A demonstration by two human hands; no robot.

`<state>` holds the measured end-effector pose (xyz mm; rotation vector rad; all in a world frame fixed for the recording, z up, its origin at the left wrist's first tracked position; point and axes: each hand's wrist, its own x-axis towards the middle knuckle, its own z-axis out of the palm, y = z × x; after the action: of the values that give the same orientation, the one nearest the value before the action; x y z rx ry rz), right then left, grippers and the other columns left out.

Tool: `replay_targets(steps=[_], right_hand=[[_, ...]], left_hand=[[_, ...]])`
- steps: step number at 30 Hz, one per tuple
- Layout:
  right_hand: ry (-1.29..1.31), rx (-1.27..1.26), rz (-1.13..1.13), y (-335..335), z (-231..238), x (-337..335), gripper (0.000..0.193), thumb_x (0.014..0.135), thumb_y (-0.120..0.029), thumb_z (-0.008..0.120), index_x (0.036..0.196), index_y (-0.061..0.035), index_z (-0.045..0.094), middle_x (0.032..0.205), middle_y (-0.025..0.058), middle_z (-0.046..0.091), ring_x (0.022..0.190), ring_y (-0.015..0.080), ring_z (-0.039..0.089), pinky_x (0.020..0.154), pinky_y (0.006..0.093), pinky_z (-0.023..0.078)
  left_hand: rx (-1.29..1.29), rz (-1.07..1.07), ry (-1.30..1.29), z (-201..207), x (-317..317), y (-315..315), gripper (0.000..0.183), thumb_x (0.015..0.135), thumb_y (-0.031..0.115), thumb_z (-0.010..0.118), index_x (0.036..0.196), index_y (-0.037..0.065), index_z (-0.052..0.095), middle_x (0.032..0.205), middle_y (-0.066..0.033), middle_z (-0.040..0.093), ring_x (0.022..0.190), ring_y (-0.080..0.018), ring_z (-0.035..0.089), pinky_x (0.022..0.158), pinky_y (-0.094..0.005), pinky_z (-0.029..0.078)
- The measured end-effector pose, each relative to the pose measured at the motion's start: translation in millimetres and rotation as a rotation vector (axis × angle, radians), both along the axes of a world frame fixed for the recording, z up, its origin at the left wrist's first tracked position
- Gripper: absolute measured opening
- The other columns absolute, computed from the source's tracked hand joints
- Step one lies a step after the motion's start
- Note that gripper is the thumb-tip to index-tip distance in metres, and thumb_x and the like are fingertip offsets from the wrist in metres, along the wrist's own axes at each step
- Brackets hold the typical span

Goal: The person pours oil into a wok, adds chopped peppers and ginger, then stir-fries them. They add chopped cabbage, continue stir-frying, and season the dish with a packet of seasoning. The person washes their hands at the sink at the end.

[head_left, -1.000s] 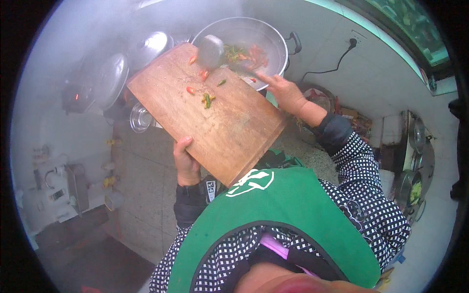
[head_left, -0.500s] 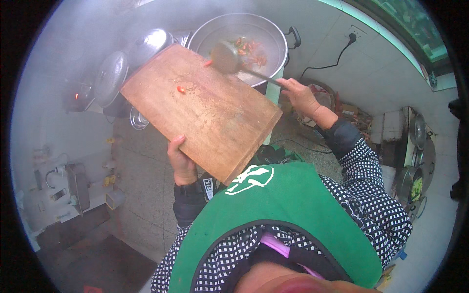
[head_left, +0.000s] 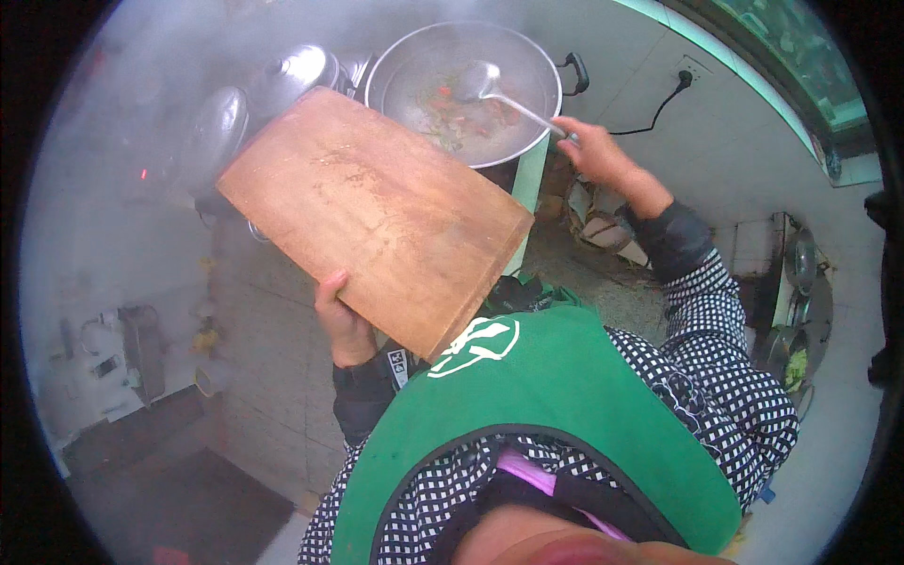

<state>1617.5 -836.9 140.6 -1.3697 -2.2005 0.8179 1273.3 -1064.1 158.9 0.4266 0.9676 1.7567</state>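
Observation:
My left hand (head_left: 345,325) grips the near left edge of a thick wooden cutting board (head_left: 377,212), thumb on top and the other fingers hidden beneath. The board is held up at a slant, its surface damp and without food pieces, with its far edge close to the wok. My right hand (head_left: 603,160) is closed round the handle of a metal ladle (head_left: 482,83). The ladle's bowl is over a large wide wok (head_left: 384,80), hollow side up. Red and green pieces of food (head_left: 447,122) lie in the wok, blurred by steam.
Lidded metal pots (head_left: 299,71) stand left of the wok. A black cord runs to a wall socket (head_left: 692,71) at the right. A black wok handle (head_left: 574,73) juts out. Pans with chopped greens (head_left: 796,367) are at the far right, and a sink (head_left: 141,353) is at the left.
The ladle has moved off the board's far edge into the wok and turned over. The red pieces on the board are gone. Steam is thicker at the left.

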Motion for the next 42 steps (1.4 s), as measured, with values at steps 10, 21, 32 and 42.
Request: replay_targets(steps=[10, 21, 32, 42], right_hand=[[-0.742, 0.063, 0.06, 101.4, 54.3, 29.3, 0.021, 0.076, -0.013, 0.063, 0.092, -0.0005, 0.061, 0.078, 0.0179, 0.064, 0.072, 0.0325, 0.063, 0.064, 0.0416, 0.05], [-0.708, 0.455, 0.266, 156.0, 27.9, -13.7, 0.02, 0.084, -0.015, 0.056, 0.098, -0.0018, 0.061, 0.059, 0.0093, 0.056, 0.046, 0.0202, 0.055, 0.042, 0.0339, 0.045], [-0.511, -0.366, -0.075, 46.8, 105.2, 93.8, 0.02, 0.083, -0.011, 0.055, 0.098, -0.0002, 0.06, 0.06, 0.0056, 0.054, 0.048, 0.0147, 0.052, 0.043, 0.0313, 0.042], [-0.254, 0.006, -0.073, 155.7, 19.0, 37.2, 0.019, 0.086, -0.019, 0.055, 0.089, -0.0005, 0.058, 0.06, 0.0051, 0.054, 0.05, 0.0154, 0.053, 0.046, 0.03, 0.043]], left_hand=[[0.042, 0.23, 0.061, 2.8, 3.2, -40.8, 0.069, 0.072, 0.021, 0.051, 0.132, -0.006, 0.032, 0.123, -0.0214, 0.047, 0.112, -0.0329, 0.051, 0.095, -0.041, 0.042], [-0.072, 0.532, -0.017, -62.1, -25.6, -126.8, 0.062, 0.073, 0.023, 0.05, 0.127, -0.006, 0.039, 0.121, -0.0201, 0.049, 0.11, -0.0327, 0.052, 0.093, -0.0427, 0.044], [-0.456, 0.658, 0.125, -201.1, -50.1, -205.7, 0.045, 0.074, 0.022, 0.052, 0.113, -0.001, 0.049, 0.114, -0.0143, 0.053, 0.108, -0.0282, 0.052, 0.094, -0.0416, 0.043], [-0.297, 0.529, -0.102, -259.5, -49.0, -220.1, 0.04, 0.081, 0.013, 0.048, 0.119, 0.004, 0.04, 0.124, -0.0134, 0.043, 0.111, -0.0283, 0.048, 0.096, -0.041, 0.04]])
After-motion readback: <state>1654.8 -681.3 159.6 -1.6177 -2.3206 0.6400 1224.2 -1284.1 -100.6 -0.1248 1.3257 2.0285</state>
